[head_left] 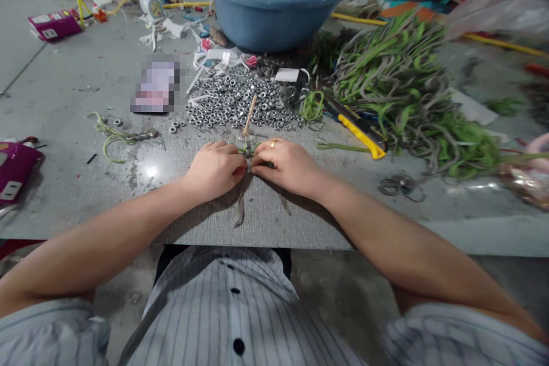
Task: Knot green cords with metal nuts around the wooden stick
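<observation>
While the left hand (217,167) and right hand (291,167) meet at a grey-green cord (240,209), metal nuts (234,100) lie heaped beyond

Left hand: narrowed, thumb and forefinger pinched on the cord, the other fingers curled. Right hand: likewise narrowed, pinching the same work from the opposite side; a gold finger ring (273,144) is worn. Exact grip partly hidden by the fingers. Cord lies between the hands, near the table (206,223) edge, with a grey end trailing toward the wearer. A small metal piece (249,166) sits between the fingertips; its form is too small to tell.

Just past the fingers, a wooden stick (250,114) leans up in front of the nuts. To the left, a green cord length (114,136) lies near a few loose nuts. To the right, a yellow-and-black cutter (360,136) rests beside a large tangle of green and grey cords (398,86). Beyond the nuts stands a blue basin (274,20).
</observation>
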`<state>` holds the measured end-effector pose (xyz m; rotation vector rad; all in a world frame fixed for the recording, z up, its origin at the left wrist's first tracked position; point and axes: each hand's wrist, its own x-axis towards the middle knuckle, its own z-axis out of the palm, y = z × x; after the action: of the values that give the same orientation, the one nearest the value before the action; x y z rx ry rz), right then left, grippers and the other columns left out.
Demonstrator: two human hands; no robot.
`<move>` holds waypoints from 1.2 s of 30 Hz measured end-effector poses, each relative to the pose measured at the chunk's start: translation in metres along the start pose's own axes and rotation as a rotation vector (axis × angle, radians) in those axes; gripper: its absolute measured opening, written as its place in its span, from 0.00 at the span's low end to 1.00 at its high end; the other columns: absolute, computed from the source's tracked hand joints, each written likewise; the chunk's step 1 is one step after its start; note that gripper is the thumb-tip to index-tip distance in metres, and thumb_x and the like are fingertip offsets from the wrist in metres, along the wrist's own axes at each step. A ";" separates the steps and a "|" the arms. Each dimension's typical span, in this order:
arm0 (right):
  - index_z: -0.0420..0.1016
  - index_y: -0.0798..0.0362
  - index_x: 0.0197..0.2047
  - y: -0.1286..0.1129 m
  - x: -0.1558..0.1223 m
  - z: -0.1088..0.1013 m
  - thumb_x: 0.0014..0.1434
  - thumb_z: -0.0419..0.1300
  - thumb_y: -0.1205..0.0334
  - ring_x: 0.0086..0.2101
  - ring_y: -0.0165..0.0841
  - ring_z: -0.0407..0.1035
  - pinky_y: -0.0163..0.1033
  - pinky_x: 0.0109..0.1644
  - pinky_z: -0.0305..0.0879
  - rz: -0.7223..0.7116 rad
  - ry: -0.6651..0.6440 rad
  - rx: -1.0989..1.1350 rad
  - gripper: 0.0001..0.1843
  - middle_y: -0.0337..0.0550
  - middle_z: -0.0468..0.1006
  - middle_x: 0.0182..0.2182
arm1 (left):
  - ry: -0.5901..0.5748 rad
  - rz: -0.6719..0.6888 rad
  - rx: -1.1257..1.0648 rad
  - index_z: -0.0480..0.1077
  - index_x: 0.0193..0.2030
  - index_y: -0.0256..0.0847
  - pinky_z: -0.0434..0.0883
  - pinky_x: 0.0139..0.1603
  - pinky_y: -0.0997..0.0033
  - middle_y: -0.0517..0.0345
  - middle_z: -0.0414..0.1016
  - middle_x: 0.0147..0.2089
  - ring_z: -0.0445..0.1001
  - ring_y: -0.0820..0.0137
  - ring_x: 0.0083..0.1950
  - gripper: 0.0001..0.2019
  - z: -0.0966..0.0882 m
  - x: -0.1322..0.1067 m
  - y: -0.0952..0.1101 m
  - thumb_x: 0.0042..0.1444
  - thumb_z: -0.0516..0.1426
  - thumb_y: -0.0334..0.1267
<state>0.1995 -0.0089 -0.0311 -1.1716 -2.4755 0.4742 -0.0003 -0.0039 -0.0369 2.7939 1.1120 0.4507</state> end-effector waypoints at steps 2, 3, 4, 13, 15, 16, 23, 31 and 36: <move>0.78 0.52 0.32 -0.001 0.000 -0.001 0.57 0.61 0.66 0.40 0.38 0.71 0.44 0.47 0.65 0.005 -0.020 -0.001 0.04 0.45 0.78 0.34 | 0.010 -0.002 0.027 0.76 0.32 0.40 0.66 0.38 0.65 0.56 0.76 0.31 0.72 0.65 0.35 0.07 0.000 0.000 0.000 0.55 0.56 0.35; 0.78 0.52 0.34 -0.001 -0.001 -0.002 0.57 0.61 0.66 0.40 0.39 0.71 0.44 0.47 0.65 0.009 -0.027 0.000 0.03 0.45 0.78 0.35 | 0.012 -0.006 0.038 0.76 0.32 0.41 0.65 0.38 0.65 0.56 0.76 0.31 0.72 0.65 0.35 0.07 0.000 0.000 0.000 0.55 0.56 0.34; 0.78 0.52 0.35 -0.002 -0.001 -0.003 0.56 0.62 0.65 0.41 0.39 0.71 0.44 0.47 0.65 0.015 -0.032 0.001 0.03 0.45 0.79 0.36 | 0.014 -0.011 0.044 0.76 0.32 0.41 0.64 0.38 0.65 0.57 0.76 0.31 0.72 0.65 0.35 0.06 0.000 0.000 0.000 0.54 0.56 0.34; 0.77 0.54 0.38 -0.008 0.000 -0.003 0.59 0.59 0.64 0.42 0.42 0.72 0.46 0.48 0.67 0.015 -0.055 -0.063 0.06 0.49 0.78 0.37 | 0.025 0.014 0.028 0.74 0.30 0.41 0.61 0.36 0.67 0.58 0.75 0.30 0.72 0.68 0.34 0.06 -0.003 -0.002 -0.002 0.54 0.56 0.34; 0.77 0.54 0.37 -0.008 -0.001 -0.003 0.59 0.60 0.63 0.42 0.42 0.72 0.46 0.48 0.67 0.013 -0.061 -0.073 0.06 0.49 0.78 0.37 | 0.016 0.013 0.017 0.74 0.31 0.41 0.61 0.37 0.66 0.58 0.75 0.30 0.72 0.67 0.34 0.05 -0.004 -0.002 -0.002 0.54 0.56 0.34; 0.77 0.54 0.38 -0.008 -0.001 -0.003 0.58 0.61 0.62 0.43 0.42 0.72 0.47 0.48 0.67 0.010 -0.063 -0.073 0.06 0.49 0.78 0.38 | 0.009 0.009 0.014 0.74 0.31 0.41 0.62 0.37 0.66 0.58 0.75 0.30 0.72 0.67 0.35 0.05 -0.004 -0.002 -0.002 0.54 0.56 0.34; 0.76 0.58 0.43 -0.008 -0.001 -0.004 0.60 0.60 0.63 0.46 0.45 0.71 0.49 0.51 0.66 0.020 -0.092 -0.054 0.10 0.53 0.78 0.42 | -0.053 -0.057 0.003 0.73 0.31 0.39 0.62 0.39 0.65 0.56 0.74 0.30 0.72 0.66 0.36 0.04 -0.007 0.000 0.002 0.54 0.56 0.33; 0.71 0.54 0.33 -0.006 -0.001 -0.004 0.59 0.56 0.66 0.41 0.41 0.71 0.44 0.47 0.66 0.001 -0.077 -0.061 0.04 0.50 0.76 0.38 | -0.029 -0.031 0.016 0.74 0.32 0.39 0.61 0.39 0.65 0.57 0.75 0.30 0.71 0.67 0.35 0.05 -0.007 -0.001 0.000 0.54 0.56 0.33; 0.71 0.54 0.32 -0.008 -0.001 -0.002 0.59 0.55 0.65 0.42 0.42 0.71 0.46 0.48 0.65 0.040 -0.078 -0.080 0.05 0.52 0.77 0.39 | -0.047 -0.050 0.010 0.76 0.34 0.40 0.61 0.39 0.65 0.57 0.75 0.31 0.72 0.66 0.36 0.06 -0.006 0.000 0.000 0.55 0.57 0.35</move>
<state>0.1958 -0.0146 -0.0256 -1.2589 -2.5629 0.4444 -0.0020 -0.0041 -0.0315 2.7629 1.1748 0.3733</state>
